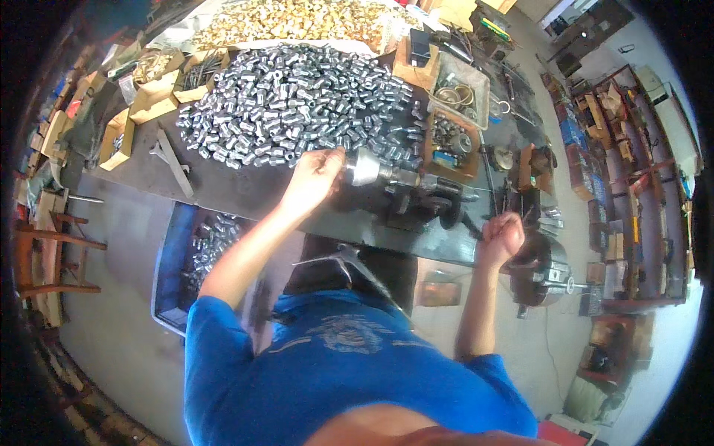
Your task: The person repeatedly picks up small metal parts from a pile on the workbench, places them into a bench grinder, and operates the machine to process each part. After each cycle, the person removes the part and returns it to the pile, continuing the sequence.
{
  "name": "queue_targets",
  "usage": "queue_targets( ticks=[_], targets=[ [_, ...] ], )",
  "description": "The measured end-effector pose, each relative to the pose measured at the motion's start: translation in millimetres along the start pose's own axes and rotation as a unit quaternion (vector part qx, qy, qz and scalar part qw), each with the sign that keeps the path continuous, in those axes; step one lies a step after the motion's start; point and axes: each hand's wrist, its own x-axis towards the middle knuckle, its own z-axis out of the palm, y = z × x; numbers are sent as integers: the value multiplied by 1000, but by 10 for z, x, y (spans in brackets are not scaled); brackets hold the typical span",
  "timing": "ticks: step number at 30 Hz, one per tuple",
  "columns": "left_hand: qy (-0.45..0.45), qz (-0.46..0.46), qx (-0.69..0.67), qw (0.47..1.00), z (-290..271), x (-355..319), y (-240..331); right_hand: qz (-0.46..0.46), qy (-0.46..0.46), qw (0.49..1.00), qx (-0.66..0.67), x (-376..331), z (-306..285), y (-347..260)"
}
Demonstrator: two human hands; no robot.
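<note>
On the dark workbench [223,195] stands a small bench machine [420,197] with a silver chuck-like head [363,168]. My left hand [318,175] is closed in a pinch at the front of that head; whatever lies between the fingertips is hidden. My right hand [503,236] makes a fist around the end of a dark lever [470,224] at the machine's right side. Beyond my left hand spreads a big heap of shiny hexagonal metal fittings [290,100], its near edge close to my fingers.
Brass-coloured parts [297,18] lie at the back. Open boxes [155,100] sit at the left near a flat metal bar [175,165]. A blue crate [169,275] with more fittings stands below. At the right are a parts tray [480,89], a round machine [543,271] and shelves [647,193].
</note>
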Motion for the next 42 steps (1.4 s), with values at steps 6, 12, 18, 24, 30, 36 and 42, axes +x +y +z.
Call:
queue_targets(
  ticks=[6, 12, 18, 24, 30, 36, 42],
  targets=[
    [-30, -3, -92, 995, -152, -92, -72, 44, 18, 983, -180, -106, -446, 570],
    [-40, 58, -94, 993, -306, -735, -53, 57, -147, 936, -314, -655, -128, 64],
    [12, 131, -6, 991, -76, -1216, -61, -46, -441, 855, -270, -1125, 966, -209],
    [6, 241, 165, 956, -30, -1246, 133, -59, -453, 868, -196, -1088, 1219, -132],
    [36, 292, 220, 930, 11, -1215, 118, -146, -465, 835, -258, -1089, 1312, -181],
    [55, 284, 193, 938, 15, -1228, 120, -211, -474, 812, -268, -1106, 1283, -145],
    [68, 291, 172, 939, 38, -1246, 157, -192, -476, 838, -187, -1054, 1258, -119]
  ],
)
